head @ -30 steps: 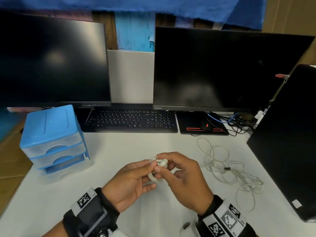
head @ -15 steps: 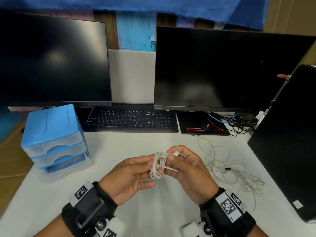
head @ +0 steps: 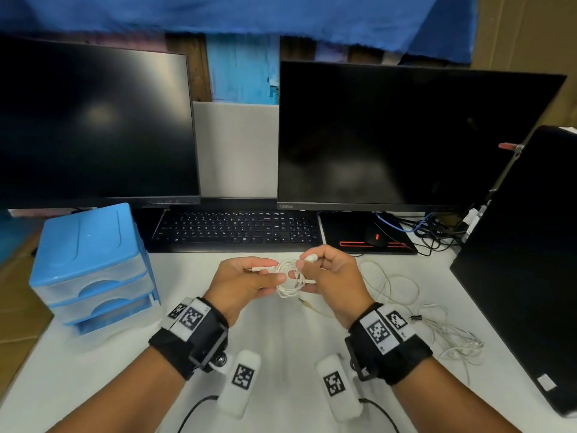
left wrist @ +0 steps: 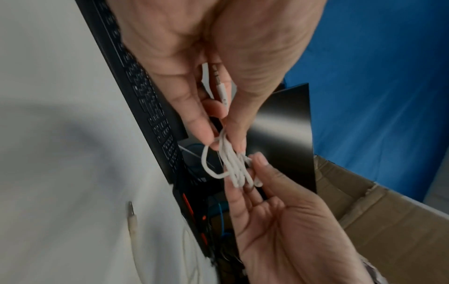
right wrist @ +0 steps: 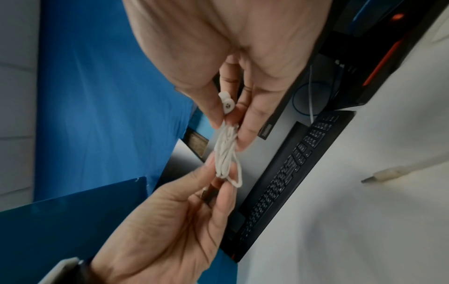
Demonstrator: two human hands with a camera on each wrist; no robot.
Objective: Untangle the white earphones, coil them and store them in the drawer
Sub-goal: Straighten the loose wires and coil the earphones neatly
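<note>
The white earphones (head: 291, 278) are a small coil of cord held between both hands above the white desk (head: 281, 345). My left hand (head: 278, 271) pinches the coil's left side, with the jack plug (head: 258, 269) lying along its fingers. My right hand (head: 304, 273) pinches the right side and holds an earbud (head: 310, 258) on top. The left wrist view shows the plug (left wrist: 219, 84) inside the left hand (left wrist: 219, 142) and the looped cord (left wrist: 233, 165). In the right wrist view the earbuds (right wrist: 227, 103) sit in the right hand (right wrist: 229, 130). The blue drawer unit (head: 90, 264) stands at the left, its drawers closed.
A second loose tangle of white cable (head: 437, 326) lies on the desk to the right, with a plug end (head: 307, 304) under my right hand. A black keyboard (head: 237, 229), a mouse (head: 374, 237) and two dark monitors stand behind. A black panel (head: 524, 260) borders the right side.
Both hands have moved away from my body toward the keyboard. The coil is now stretched between them, and the plug end shows in the left hand.
</note>
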